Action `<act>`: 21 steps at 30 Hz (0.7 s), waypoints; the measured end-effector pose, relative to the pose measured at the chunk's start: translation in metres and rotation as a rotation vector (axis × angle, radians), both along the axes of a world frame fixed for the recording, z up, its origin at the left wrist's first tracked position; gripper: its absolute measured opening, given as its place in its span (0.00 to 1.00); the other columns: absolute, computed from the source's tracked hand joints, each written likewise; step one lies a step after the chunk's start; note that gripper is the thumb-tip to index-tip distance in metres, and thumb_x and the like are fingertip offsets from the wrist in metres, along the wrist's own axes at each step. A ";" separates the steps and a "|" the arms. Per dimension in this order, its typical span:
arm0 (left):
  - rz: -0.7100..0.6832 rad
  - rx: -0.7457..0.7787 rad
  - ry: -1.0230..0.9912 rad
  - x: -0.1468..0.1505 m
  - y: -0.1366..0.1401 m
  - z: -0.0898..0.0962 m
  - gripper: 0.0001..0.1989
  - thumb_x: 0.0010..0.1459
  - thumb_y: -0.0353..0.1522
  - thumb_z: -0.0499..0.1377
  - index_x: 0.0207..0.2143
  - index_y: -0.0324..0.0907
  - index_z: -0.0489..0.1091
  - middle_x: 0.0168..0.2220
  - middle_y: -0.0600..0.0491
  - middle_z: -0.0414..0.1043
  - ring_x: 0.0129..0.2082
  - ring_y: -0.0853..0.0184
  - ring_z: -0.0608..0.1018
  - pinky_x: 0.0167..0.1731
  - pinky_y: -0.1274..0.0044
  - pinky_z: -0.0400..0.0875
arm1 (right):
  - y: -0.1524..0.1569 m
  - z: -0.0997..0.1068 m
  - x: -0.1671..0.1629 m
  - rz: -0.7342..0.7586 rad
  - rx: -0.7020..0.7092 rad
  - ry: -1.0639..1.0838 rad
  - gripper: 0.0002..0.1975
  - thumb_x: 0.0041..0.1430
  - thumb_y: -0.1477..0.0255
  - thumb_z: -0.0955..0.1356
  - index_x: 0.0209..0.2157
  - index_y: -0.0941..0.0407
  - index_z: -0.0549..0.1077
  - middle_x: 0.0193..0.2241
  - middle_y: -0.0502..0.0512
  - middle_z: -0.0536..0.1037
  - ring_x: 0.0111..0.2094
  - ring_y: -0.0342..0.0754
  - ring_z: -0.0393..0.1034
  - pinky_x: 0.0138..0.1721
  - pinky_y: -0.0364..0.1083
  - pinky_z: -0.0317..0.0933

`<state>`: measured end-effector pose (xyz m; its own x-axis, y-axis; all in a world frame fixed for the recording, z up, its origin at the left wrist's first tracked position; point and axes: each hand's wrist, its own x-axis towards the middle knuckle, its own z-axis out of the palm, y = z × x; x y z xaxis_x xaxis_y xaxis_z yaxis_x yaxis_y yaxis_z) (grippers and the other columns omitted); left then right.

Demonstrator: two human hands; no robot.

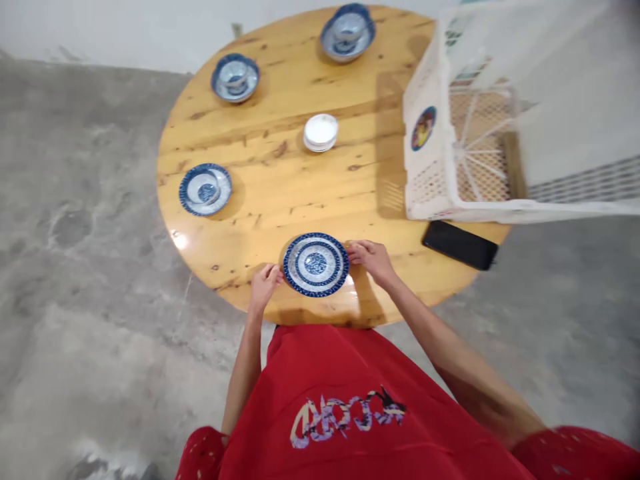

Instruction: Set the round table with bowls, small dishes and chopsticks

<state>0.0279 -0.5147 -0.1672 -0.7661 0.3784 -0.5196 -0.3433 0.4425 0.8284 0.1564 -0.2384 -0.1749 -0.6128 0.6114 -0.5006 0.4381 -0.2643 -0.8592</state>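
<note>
The round blue-and-white patterned ceramic plate [316, 264] is being seated at the near edge of the round wooden surface [310, 180], its rim grasped by the fingers of the left hand [263, 283] and right hand [373, 260]. A level release is judged necessary.

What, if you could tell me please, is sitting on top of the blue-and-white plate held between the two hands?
Nothing sits on the plate: its ringed pattern shows fully. The left hand and right hand touch its opposite edges. It lies on the wooden table; the wood beneath it is covered.
</note>
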 end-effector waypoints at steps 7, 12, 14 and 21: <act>0.017 -0.044 0.008 0.003 -0.009 -0.005 0.21 0.58 0.50 0.59 0.36 0.41 0.74 0.31 0.50 0.79 0.29 0.66 0.79 0.33 0.75 0.75 | 0.001 0.000 0.007 -0.025 -0.037 -0.032 0.18 0.51 0.57 0.76 0.33 0.57 0.76 0.28 0.55 0.80 0.26 0.45 0.74 0.27 0.41 0.68; 0.010 -0.034 0.023 0.002 -0.004 -0.001 0.19 0.57 0.49 0.58 0.34 0.42 0.73 0.31 0.51 0.78 0.29 0.66 0.79 0.32 0.75 0.75 | 0.024 0.002 -0.002 -0.047 0.021 -0.016 0.17 0.50 0.59 0.77 0.33 0.58 0.76 0.28 0.55 0.79 0.25 0.45 0.74 0.26 0.41 0.68; 0.020 -0.025 0.029 -0.004 0.000 0.001 0.18 0.57 0.48 0.58 0.33 0.43 0.73 0.30 0.51 0.78 0.28 0.66 0.79 0.31 0.74 0.75 | 0.038 0.006 -0.015 -0.030 0.051 0.000 0.17 0.50 0.59 0.76 0.33 0.58 0.77 0.28 0.55 0.80 0.26 0.46 0.74 0.27 0.41 0.68; 0.052 -0.028 0.087 -0.023 0.010 0.006 0.14 0.57 0.45 0.57 0.31 0.45 0.72 0.29 0.52 0.76 0.28 0.64 0.78 0.30 0.74 0.74 | 0.063 0.022 -0.077 0.018 0.141 0.026 0.08 0.54 0.68 0.71 0.31 0.59 0.77 0.28 0.55 0.80 0.26 0.45 0.74 0.29 0.41 0.68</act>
